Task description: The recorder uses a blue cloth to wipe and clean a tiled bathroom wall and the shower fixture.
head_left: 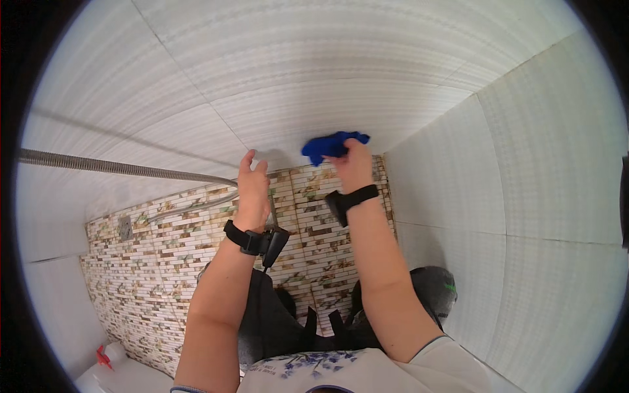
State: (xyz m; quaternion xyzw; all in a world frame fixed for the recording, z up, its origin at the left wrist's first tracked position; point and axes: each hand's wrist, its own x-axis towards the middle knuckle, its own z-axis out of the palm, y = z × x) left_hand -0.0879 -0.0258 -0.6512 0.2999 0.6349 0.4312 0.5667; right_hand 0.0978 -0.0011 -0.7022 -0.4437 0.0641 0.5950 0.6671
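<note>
A crumpled blue cloth (pixel 327 147) is pinched in my right hand (pixel 357 164), held up against or just before the white tiled wall (pixel 295 103) near its lower edge. I cannot tell whether the cloth touches the tiles. My left hand (pixel 254 191) is to the left of it, fingers apart and holding nothing that I can see. Close behind the left hand a ribbed metal shower hose (pixel 132 169) comes in from the left and bends down toward the floor. Both wrists carry black straps with small black devices.
Brown and white mosaic-patterned tiles cover the floor (pixel 182 265). A square floor drain (pixel 126 229) lies at the left. A second tiled wall (pixel 447 182) meets the first in a corner at the right. Bottom left, a red spray trigger (pixel 103 358) shows beside a white surface (pixel 130 377).
</note>
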